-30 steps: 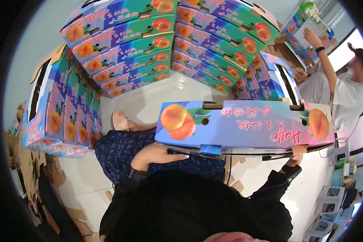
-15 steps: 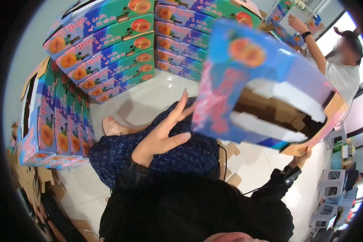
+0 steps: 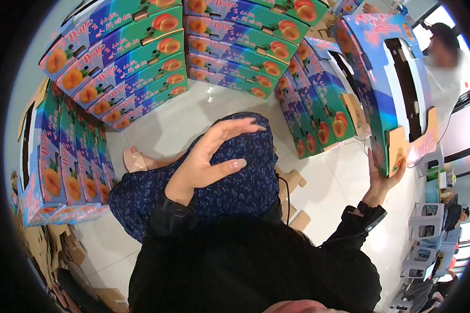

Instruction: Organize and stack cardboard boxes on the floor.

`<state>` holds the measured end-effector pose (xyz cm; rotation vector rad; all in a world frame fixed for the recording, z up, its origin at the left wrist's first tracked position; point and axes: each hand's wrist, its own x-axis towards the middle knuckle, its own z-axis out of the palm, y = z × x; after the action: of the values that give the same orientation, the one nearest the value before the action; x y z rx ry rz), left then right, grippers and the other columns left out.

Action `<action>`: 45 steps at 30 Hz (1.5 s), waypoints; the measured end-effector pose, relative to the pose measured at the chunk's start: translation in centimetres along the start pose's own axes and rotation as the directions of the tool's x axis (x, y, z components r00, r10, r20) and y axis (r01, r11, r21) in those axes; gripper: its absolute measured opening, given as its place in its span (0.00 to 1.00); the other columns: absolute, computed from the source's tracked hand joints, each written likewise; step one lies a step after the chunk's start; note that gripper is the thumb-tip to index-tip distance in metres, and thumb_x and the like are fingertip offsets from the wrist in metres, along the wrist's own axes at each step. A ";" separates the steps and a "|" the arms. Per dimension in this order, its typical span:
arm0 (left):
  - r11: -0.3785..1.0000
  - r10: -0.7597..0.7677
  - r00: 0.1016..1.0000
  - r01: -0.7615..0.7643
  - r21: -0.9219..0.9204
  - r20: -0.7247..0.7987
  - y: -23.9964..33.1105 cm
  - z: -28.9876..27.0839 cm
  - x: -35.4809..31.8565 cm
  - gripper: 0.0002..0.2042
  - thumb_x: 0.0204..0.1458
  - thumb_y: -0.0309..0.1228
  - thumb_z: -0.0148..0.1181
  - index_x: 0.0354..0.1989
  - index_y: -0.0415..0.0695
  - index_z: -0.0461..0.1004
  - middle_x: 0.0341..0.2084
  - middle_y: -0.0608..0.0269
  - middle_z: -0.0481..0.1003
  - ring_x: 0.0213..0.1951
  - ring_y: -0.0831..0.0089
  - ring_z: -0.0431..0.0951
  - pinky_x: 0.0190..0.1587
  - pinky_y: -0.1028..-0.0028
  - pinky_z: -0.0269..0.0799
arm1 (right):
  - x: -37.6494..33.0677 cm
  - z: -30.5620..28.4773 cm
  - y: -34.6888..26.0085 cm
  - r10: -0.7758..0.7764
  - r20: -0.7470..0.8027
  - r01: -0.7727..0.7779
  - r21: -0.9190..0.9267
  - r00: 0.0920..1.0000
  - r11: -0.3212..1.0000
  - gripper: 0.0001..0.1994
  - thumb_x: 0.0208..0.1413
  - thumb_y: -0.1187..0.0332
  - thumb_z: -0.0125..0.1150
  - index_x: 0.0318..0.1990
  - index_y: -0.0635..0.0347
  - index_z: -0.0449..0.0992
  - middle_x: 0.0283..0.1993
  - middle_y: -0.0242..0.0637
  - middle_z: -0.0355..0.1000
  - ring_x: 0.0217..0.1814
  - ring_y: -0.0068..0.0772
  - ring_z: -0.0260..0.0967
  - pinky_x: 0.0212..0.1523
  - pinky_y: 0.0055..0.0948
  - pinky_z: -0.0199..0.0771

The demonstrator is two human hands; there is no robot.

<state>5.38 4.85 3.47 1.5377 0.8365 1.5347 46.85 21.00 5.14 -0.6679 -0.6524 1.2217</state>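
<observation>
Left grip [image 3: 197, 161]: 1, raised above a patterned navy skirt [image 3: 235, 198]; fingers gently curved, thumb held apart, palm bare. Right grip [image 3: 383, 181]: 1, at the lower right, gripping the near end of the held carton. Held carton [image 3: 369, 96]: 1, blue, green and pink, fruit-printed, long slot in the upper face; we place it at the right, beside the right row of cartons [image 3: 318, 99]; whether they touch, we cannot tell. On the floor [image 3: 331, 180] we count 1 pale sandal [image 3: 134, 159], worn, and note brown cardboard pieces [image 3: 299, 221] near the skirt. At far left, 1 left row of matching cartons [image 3: 52, 156]. Ahead, 2 carton stacks [image 3: 128, 65]. Farther right, 1 co-worker in a white shirt [image 3: 445, 94].
</observation>
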 end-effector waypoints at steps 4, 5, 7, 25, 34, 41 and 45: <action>1.000 0.012 1.000 -0.012 0.000 0.007 -0.6 -0.6 -0.7 0.26 0.48 0.35 0.58 0.55 0.36 0.61 0.50 0.50 0.68 0.56 0.57 0.66 0.61 0.59 0.55 | 0.1 2.3 -0.6 0.184 0.097 -0.173 -0.107 0.978 0.979 0.34 0.52 0.44 0.48 0.61 0.59 0.60 0.55 0.57 0.65 0.56 0.51 0.64 0.59 0.51 0.65; 1.000 0.008 1.000 -0.008 0.007 0.011 -0.6 -0.7 -0.7 0.24 0.48 0.34 0.58 0.52 0.36 0.64 0.48 0.51 0.69 0.54 0.58 0.68 0.60 0.59 0.57 | 0.2 2.8 -0.6 0.209 0.121 -0.192 -0.138 0.970 0.972 0.33 0.52 0.45 0.49 0.60 0.56 0.60 0.54 0.55 0.66 0.55 0.50 0.66 0.54 0.49 0.69; 1.000 -0.007 1.000 0.007 -0.003 0.011 -0.6 -0.8 -0.9 0.22 0.48 0.33 0.58 0.50 0.37 0.65 0.47 0.51 0.70 0.53 0.59 0.69 0.59 0.60 0.58 | 0.3 3.9 -0.5 0.185 0.075 -0.162 -0.239 0.980 0.957 0.31 0.52 0.45 0.49 0.59 0.53 0.61 0.55 0.50 0.67 0.55 0.46 0.67 0.48 0.44 0.75; 0.997 -0.057 0.997 0.054 -0.060 -0.046 -1.7 -1.4 -2.1 0.14 0.49 0.22 0.57 0.45 0.39 0.70 0.41 0.57 0.73 0.48 0.67 0.73 0.54 0.67 0.65 | 0.7 7.2 1.8 0.115 -0.072 -0.121 -0.090 0.991 0.989 0.33 0.49 0.45 0.53 0.58 0.59 0.61 0.57 0.45 0.64 0.59 0.45 0.64 0.53 0.46 0.72; 0.995 -0.099 0.994 0.098 -0.030 -0.037 -1.8 -1.1 -2.2 0.13 0.50 0.22 0.56 0.45 0.40 0.71 0.41 0.58 0.73 0.48 0.67 0.73 0.54 0.68 0.66 | 4.1 8.9 3.1 0.127 0.021 -0.126 -0.054 0.992 0.991 0.36 0.47 0.52 0.61 0.60 0.62 0.57 0.59 0.47 0.60 0.60 0.48 0.61 0.53 0.51 0.72; 0.994 -0.112 0.988 0.109 -0.031 -0.111 -1.8 -2.2 -3.8 0.12 0.51 0.24 0.56 0.45 0.40 0.71 0.41 0.58 0.73 0.48 0.68 0.73 0.54 0.68 0.65 | 4.5 11.0 4.6 0.296 -0.031 -0.296 0.031 0.955 0.955 0.28 0.52 0.52 0.55 0.58 0.56 0.62 0.59 0.45 0.61 0.61 0.46 0.60 0.54 0.52 0.67; 0.994 -0.111 0.988 0.110 -0.013 -0.103 -2.1 -2.6 -4.2 0.12 0.52 0.24 0.56 0.45 0.40 0.71 0.42 0.58 0.73 0.48 0.68 0.73 0.54 0.68 0.65 | 4.6 11.1 4.2 0.289 -0.051 -0.292 -0.043 0.956 0.956 0.26 0.54 0.52 0.52 0.57 0.54 0.63 0.58 0.44 0.62 0.60 0.46 0.61 0.53 0.51 0.68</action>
<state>2.76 2.41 -0.51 1.3922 0.9578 1.5455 36.83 27.52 9.45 -0.8527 -0.5617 1.4612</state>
